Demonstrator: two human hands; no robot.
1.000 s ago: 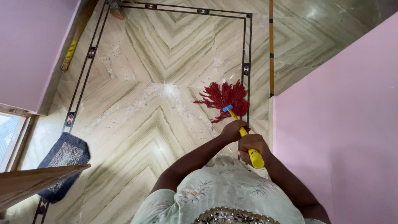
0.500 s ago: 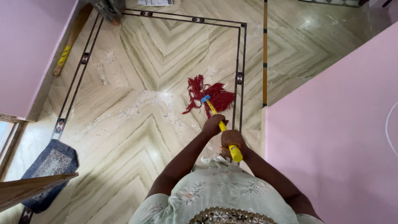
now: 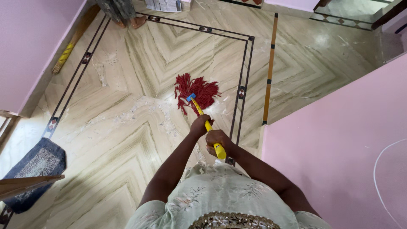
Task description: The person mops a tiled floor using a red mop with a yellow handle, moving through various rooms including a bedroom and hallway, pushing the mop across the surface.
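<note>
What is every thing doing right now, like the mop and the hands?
Mop: red strings spread flat on the floor.
Left hand: shut on the mop, lower down.
Right hand: shut on the mop near its top.
Broom: lying along the wall.
Mat: flat on the floor.

Marble floor (image 3: 127,140) bears red mop (image 3: 197,90), broom (image 3: 70,44), blue mat (image 3: 34,167).

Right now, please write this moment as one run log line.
left hand: grips yellow mop handle | right hand: grips handle end | red mop head: on marble floor
</note>
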